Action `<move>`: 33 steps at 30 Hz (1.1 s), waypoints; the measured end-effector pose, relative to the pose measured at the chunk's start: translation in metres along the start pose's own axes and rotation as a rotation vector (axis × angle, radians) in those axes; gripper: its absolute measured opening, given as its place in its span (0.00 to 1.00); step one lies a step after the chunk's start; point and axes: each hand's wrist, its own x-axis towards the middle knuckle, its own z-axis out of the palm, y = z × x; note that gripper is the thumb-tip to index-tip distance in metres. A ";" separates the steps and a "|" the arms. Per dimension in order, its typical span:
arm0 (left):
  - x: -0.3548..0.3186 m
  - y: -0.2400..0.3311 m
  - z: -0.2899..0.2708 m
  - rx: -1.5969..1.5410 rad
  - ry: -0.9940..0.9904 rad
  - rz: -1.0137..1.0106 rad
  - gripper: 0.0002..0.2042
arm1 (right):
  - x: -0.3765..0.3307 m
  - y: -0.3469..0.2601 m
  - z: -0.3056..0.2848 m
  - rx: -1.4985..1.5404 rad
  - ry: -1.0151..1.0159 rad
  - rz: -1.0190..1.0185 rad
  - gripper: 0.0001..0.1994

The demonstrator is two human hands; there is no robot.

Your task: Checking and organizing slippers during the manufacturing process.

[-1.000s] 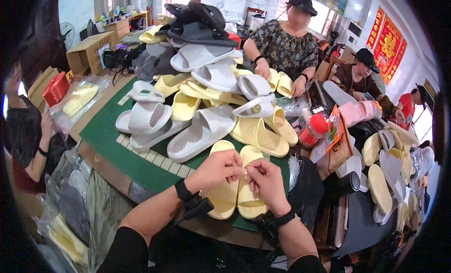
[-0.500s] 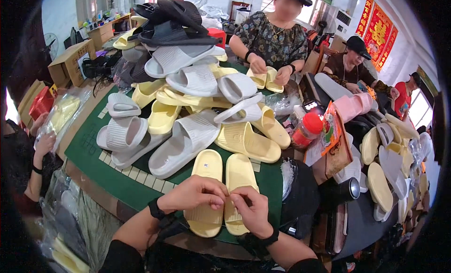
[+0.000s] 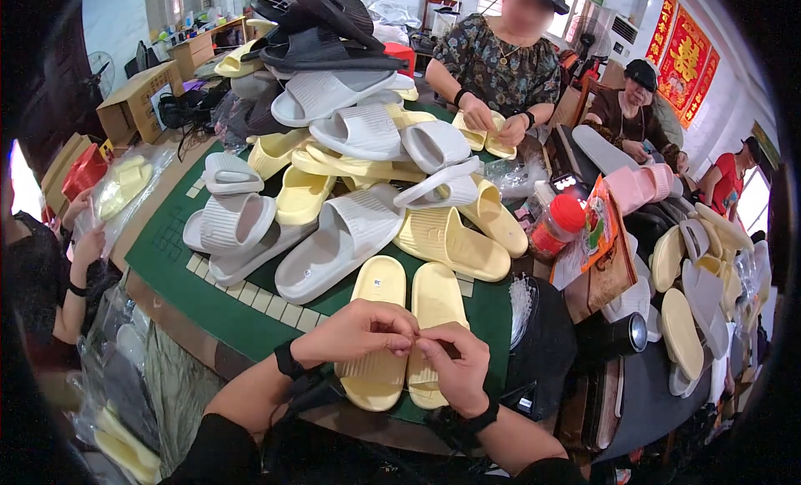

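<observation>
1. Lower centre: a pair of yellow slippers lies side by side on the green worktop.
2. Little changes from half a second ago: left hand and right hand still meet above the pair, so this fine work seems unfinished.
3. Fingers pinch narrowly, tips together; I cannot tell what they hold.
4. Writing: small white sticker inside one slipper; red banner with gold characters, upper right.

From the pair of slippers on the mat, a slipper pile lies between eleven and twelve o'clock, a carton at ten, a jar at two, more slippers at three, and bagged slippers at eight.
</observation>
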 end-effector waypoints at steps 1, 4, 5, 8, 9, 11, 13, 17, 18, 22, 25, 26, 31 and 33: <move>0.000 -0.001 0.000 0.005 -0.004 0.015 0.04 | 0.001 0.001 0.000 0.001 -0.004 -0.003 0.05; -0.001 0.003 0.001 -0.004 -0.005 -0.007 0.04 | 0.003 0.002 0.001 0.035 0.030 -0.052 0.05; -0.001 0.005 0.002 -0.020 -0.002 -0.044 0.04 | 0.005 0.002 0.001 0.007 0.033 -0.139 0.05; -0.004 0.012 0.007 0.111 0.027 -0.118 0.04 | 0.006 0.000 0.001 -0.019 0.032 -0.202 0.05; -0.003 0.010 0.008 0.111 0.031 -0.111 0.04 | 0.005 0.000 0.001 -0.015 0.030 -0.175 0.05; -0.004 0.003 0.011 0.224 0.038 0.108 0.05 | 0.003 0.001 0.001 -0.025 0.034 -0.178 0.05; -0.006 0.004 0.014 0.296 0.056 0.133 0.05 | 0.004 -0.002 0.002 -0.033 0.041 -0.186 0.05; -0.004 0.004 0.017 0.426 0.092 0.184 0.06 | 0.004 0.000 0.001 -0.027 0.038 -0.229 0.05; -0.003 0.003 0.017 0.442 0.115 0.206 0.06 | 0.004 0.001 0.002 -0.022 0.047 -0.193 0.05; 0.000 -0.002 0.016 0.463 0.186 0.311 0.06 | 0.005 0.006 0.000 0.035 0.046 -0.109 0.05; 0.000 -0.002 0.016 0.444 0.206 0.295 0.06 | 0.008 0.003 0.000 0.025 0.006 -0.125 0.05; 0.001 -0.002 0.015 0.463 0.205 0.304 0.06 | 0.009 0.003 -0.001 0.020 0.011 -0.125 0.05; -0.001 -0.005 0.015 0.451 0.196 0.266 0.06 | 0.008 0.002 -0.001 0.073 -0.046 -0.084 0.05; -0.002 -0.002 0.017 0.450 0.188 0.240 0.06 | 0.007 0.003 0.000 0.065 -0.049 -0.079 0.05</move>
